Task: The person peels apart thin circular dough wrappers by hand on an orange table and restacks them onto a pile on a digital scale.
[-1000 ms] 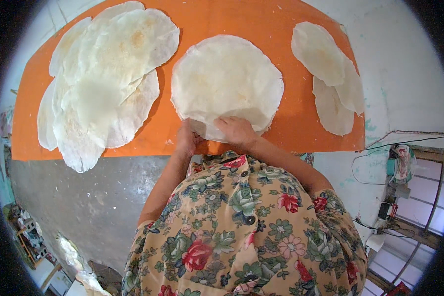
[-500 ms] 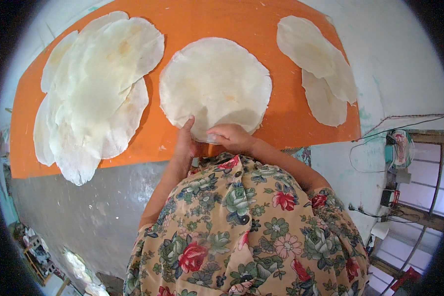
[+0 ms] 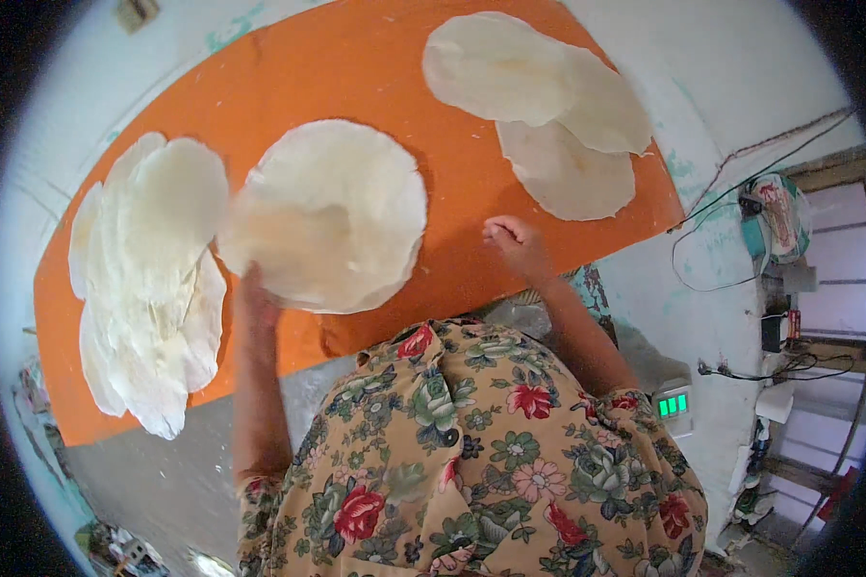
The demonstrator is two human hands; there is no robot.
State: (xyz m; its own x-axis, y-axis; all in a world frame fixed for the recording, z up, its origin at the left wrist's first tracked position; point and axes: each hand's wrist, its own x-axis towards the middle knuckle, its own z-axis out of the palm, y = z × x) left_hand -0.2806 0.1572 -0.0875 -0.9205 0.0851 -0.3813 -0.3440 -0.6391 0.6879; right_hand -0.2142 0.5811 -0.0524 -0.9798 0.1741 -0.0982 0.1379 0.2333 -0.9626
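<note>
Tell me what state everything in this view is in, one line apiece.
Left hand: at the middle sheet's lower-left edge, blurred, grip unclear
Right hand: fingers curled, apart from the sheets
Middle sheet: spread out, unfolded
Left pile: overlapping sheets, tip overhanging the near edge
Right group: three sheets, overlapping
Orange tabletop: partly covered
Digital display: lit green

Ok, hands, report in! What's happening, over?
Left hand at near-left edge of middle round sheet, grip unclear. Right hand curled, apart from it. Left pile close beside it; right sheets farther off.
</note>
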